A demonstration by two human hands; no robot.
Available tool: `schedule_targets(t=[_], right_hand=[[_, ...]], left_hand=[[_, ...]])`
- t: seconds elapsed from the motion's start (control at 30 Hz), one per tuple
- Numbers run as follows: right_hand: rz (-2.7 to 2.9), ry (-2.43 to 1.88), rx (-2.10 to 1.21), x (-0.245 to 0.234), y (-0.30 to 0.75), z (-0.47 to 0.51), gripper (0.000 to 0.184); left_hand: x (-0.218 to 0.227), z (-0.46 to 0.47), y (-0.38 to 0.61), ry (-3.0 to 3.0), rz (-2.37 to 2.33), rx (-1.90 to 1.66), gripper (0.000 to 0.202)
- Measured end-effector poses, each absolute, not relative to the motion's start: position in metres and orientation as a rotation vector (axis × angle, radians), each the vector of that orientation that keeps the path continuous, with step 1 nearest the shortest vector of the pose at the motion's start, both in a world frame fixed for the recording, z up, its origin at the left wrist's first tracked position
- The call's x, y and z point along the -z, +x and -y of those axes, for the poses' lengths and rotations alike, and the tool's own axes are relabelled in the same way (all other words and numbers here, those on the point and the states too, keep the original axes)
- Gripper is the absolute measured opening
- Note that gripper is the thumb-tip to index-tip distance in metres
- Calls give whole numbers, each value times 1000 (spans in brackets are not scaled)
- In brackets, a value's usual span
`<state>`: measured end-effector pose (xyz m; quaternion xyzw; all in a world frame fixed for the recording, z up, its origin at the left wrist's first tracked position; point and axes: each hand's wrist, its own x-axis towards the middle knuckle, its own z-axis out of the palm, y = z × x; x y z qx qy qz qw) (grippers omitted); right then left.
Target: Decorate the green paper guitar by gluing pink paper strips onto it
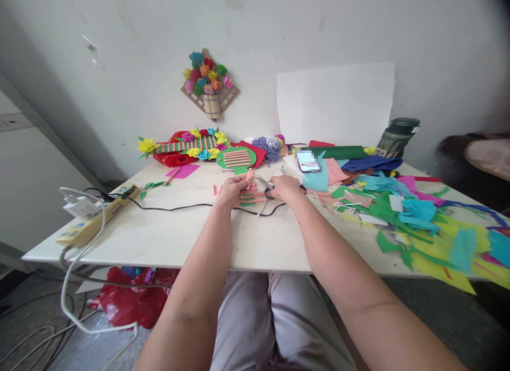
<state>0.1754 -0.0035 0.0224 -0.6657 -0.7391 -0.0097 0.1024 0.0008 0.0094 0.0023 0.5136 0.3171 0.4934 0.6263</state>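
Note:
My left hand (pixel 233 188) is closed in a pinch on a pink paper strip (pixel 249 175) near the middle of the white table (pixel 167 233). My right hand (pixel 285 188) grips a pair of scissors (pixel 266 186), whose blades point left toward the strip. More pink strips (pixel 252 199) lie on a green piece between my hands. A green paper disc woven with pink strips (pixel 236 158) lies just beyond them.
A black cable (pixel 179 205) crosses the table to a power strip (pixel 95 216) at the left edge. Coloured paper scraps (pixel 414 217) cover the right side. Paper flower crafts (pixel 187 143), a phone (pixel 308 161) and a dark green bottle (pixel 396 137) stand along the wall.

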Motion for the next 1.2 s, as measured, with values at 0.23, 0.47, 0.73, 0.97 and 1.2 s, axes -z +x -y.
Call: schedule_targets(t=[0.23,0.47,0.73,0.97,1.2], right_hand=[[2090,-1957,-57,-23,185,-2,43],[1662,-1665,-611,-22,202,-10,46],[1472,-1020,-1186,-33,196,2,48],[1668,-930,-1270,-26,199,0,45],[1810,-806,-1370,-27,202,2,43]], left_hand=[[-3,-9,-2,1223,-741,-1136,28],[-3,-10,-8,1244,-682,-1139,30],[-3,-6,-12,1217,-600,-1064,32],[0,-8,-15,1217,-606,-1028,27],[-2,-5,-17,1221,-614,-971,27]])
